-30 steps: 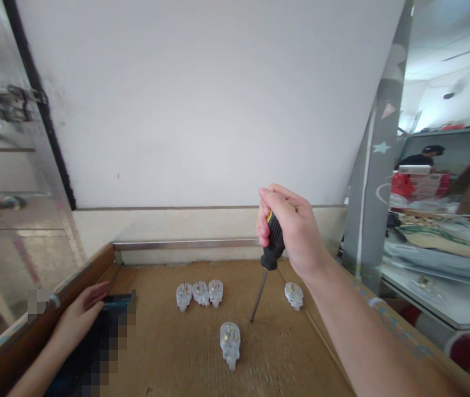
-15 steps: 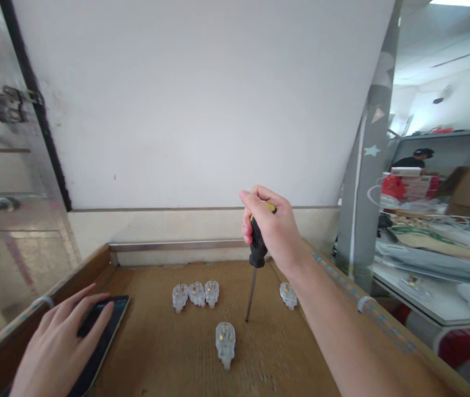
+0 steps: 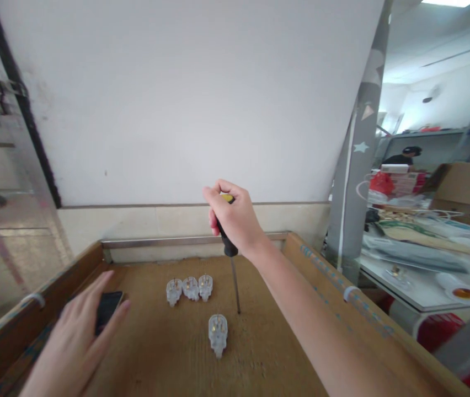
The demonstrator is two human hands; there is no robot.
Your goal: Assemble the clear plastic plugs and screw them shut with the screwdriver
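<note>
Right hand (image 3: 235,215): fingers curled tightly round the handle of a screwdriver (image 3: 230,246), thumb along the top by a yellow patch; grip is black. Shaft points down, slightly tilted, tip over the middle of the brown wooden surface (image 3: 148,342); cannot tell whether the tip meets the wood.

Left hand (image 3: 75,336): fingers spread and grasping nothing, thumb held apart, blurred. Hovers above or lies on a dark smartphone (image 3: 110,306) near the left edge of the surface; contact cannot be told.

Nearest the screwdriver tip: a clear three-pin plug (image 3: 218,334), prongs up, narrow end toward the near edge, a little left of the tip and nearer the wearer. Farther off, left of the shaft and toward the far edge, a row of three clear plugs (image 3: 191,288), side by side and close together.

Raised wooden boards run along the left and right edges; a metal bar (image 3: 193,242) spans the far edge. Behind it, a large white panel (image 3: 193,110). Beyond the right edge, a grey post (image 3: 348,182), then a cluttered table with a cardboard box (image 3: 469,184); a person in a dark cap (image 3: 400,159) farther back.
</note>
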